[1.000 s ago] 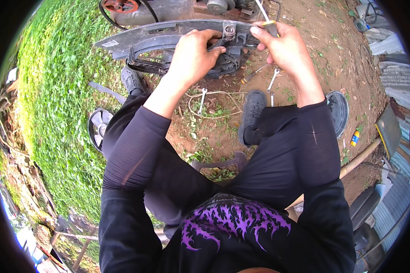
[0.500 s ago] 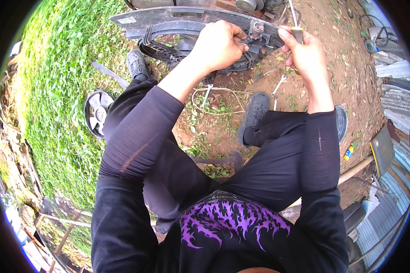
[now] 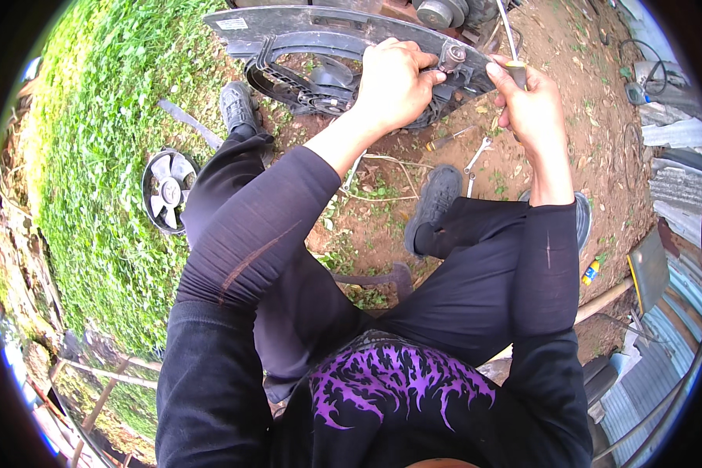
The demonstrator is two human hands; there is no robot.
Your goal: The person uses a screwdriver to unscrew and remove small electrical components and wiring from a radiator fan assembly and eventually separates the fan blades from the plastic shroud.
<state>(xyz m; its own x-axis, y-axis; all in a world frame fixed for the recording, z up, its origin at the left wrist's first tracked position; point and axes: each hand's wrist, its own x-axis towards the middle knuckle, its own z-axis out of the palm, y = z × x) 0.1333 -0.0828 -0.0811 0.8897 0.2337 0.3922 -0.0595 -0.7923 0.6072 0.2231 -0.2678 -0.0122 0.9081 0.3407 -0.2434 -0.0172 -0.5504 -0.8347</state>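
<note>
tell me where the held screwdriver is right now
In the head view, the screwdriver is at the upper right, held in the right hand beside the right end of the black plastic frame, its shaft pointing toward the top edge.

We look down from head height through one wide fisheye; we face past the close chest (image 3: 402,382) and legs (image 3: 468,273) toward the ground (image 3: 597,156) ahead.

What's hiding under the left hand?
Part of the black plastic frame lies under the left hand, with a round grey piece showing near its fingertips. Whatever sits right beneath the palm is covered.
</note>
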